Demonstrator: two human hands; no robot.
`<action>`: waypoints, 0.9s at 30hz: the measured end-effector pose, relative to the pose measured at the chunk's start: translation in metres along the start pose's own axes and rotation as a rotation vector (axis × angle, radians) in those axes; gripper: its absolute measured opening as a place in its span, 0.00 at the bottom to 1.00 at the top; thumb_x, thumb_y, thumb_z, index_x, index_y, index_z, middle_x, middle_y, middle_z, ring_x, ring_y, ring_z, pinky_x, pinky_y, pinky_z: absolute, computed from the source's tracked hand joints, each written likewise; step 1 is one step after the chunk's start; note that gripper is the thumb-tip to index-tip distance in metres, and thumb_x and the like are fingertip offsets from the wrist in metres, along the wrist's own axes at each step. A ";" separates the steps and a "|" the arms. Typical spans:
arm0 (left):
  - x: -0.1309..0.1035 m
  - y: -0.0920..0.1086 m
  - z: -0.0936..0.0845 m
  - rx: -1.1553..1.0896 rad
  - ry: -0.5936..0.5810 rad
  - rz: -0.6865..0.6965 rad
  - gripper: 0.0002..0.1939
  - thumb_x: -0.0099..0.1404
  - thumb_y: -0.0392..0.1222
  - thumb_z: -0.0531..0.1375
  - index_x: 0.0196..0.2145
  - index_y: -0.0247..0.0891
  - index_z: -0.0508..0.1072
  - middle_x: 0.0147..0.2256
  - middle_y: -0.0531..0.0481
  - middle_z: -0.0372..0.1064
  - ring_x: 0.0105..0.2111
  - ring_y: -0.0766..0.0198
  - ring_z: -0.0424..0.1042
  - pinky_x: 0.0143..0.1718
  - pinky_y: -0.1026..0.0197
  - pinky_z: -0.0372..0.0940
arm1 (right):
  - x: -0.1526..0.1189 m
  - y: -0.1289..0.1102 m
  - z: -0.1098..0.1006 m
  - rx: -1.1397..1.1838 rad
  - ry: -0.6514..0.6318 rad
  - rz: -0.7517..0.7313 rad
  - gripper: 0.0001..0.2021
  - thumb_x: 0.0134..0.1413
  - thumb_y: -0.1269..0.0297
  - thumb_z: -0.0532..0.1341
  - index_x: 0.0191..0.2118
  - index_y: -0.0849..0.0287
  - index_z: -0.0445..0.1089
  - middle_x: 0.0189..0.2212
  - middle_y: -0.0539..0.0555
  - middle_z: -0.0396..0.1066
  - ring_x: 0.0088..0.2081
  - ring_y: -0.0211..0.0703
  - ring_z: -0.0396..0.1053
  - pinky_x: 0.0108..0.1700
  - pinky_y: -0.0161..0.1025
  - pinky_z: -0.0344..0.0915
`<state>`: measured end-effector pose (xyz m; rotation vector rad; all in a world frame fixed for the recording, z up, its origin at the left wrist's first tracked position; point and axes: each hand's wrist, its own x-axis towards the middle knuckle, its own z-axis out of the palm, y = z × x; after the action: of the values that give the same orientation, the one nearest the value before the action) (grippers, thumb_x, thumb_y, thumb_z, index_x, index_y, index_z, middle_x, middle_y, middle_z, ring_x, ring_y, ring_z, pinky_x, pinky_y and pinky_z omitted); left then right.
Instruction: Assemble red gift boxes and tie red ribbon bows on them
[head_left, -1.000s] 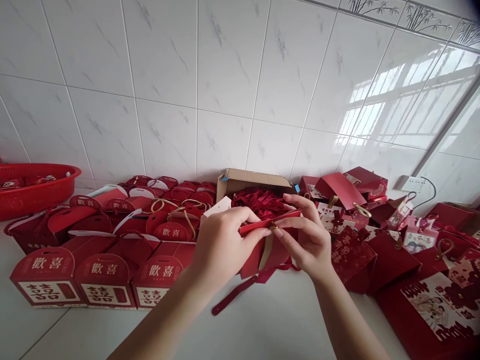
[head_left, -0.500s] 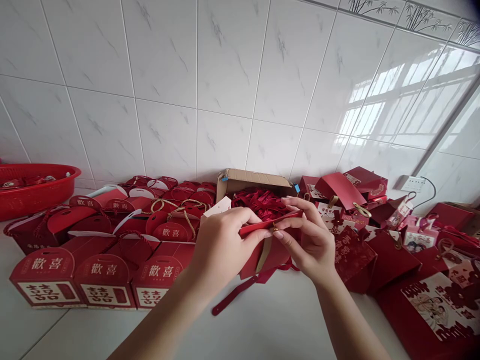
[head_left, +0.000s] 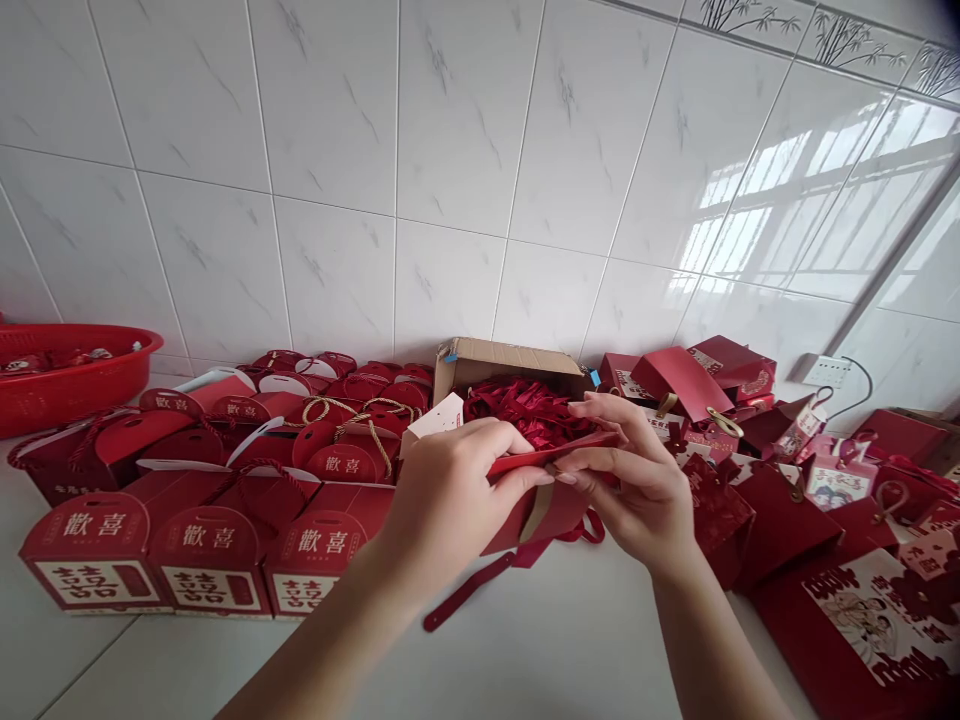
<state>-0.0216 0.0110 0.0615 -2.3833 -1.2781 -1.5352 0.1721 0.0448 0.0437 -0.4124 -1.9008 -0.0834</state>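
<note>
Between my hands is a red gift box [head_left: 512, 522] with a gold band down its side. My left hand [head_left: 457, 500] pinches the box's top flap, thumb in front and fingers behind. On the flap's right part, the thumb and forefinger of my right hand [head_left: 634, 480] are pressed together by the band, with the other fingers raised. A small piece at those fingertips is mostly hidden. A cardboard box [head_left: 517, 352] of dark red ribbons [head_left: 525, 410] stands behind. One red strap [head_left: 469, 592] lies on the white surface in front.
Rows of red boxes [head_left: 210, 545] with white labels stand at the left, some with rope handles. A red basin [head_left: 90, 375] sits at the far left. More red boxes and bags [head_left: 712, 500] are heaped at the right, near a power socket [head_left: 825, 370] and a tiled wall.
My right hand has shifted slightly to the right. Its fingertips now cover the small gold piece seen before at the flap. My left hand still grips the flap.
</note>
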 end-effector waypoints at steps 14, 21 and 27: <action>-0.002 0.003 0.001 0.012 0.035 0.031 0.04 0.58 0.39 0.67 0.28 0.38 0.75 0.26 0.55 0.74 0.25 0.67 0.69 0.26 0.64 0.60 | 0.007 -0.011 -0.008 -0.168 -0.017 -0.077 0.09 0.54 0.75 0.62 0.38 0.53 0.73 0.46 0.56 0.69 0.53 0.53 0.64 0.57 0.58 0.64; -0.001 0.004 0.002 0.037 0.047 0.046 0.06 0.59 0.42 0.66 0.28 0.38 0.74 0.25 0.54 0.74 0.23 0.68 0.67 0.24 0.64 0.58 | 0.009 -0.015 -0.006 -0.180 -0.014 -0.018 0.07 0.57 0.74 0.60 0.37 0.54 0.71 0.45 0.57 0.68 0.51 0.51 0.65 0.53 0.55 0.66; 0.000 0.006 0.001 -0.029 0.082 0.022 0.06 0.59 0.42 0.66 0.28 0.38 0.74 0.26 0.55 0.75 0.25 0.67 0.71 0.28 0.65 0.63 | 0.009 -0.015 -0.007 -0.176 -0.017 -0.028 0.07 0.56 0.75 0.61 0.37 0.55 0.71 0.45 0.57 0.69 0.53 0.51 0.63 0.56 0.55 0.64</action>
<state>-0.0168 0.0072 0.0639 -2.3172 -1.2174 -1.6375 0.1711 0.0306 0.0566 -0.5063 -1.9232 -0.2686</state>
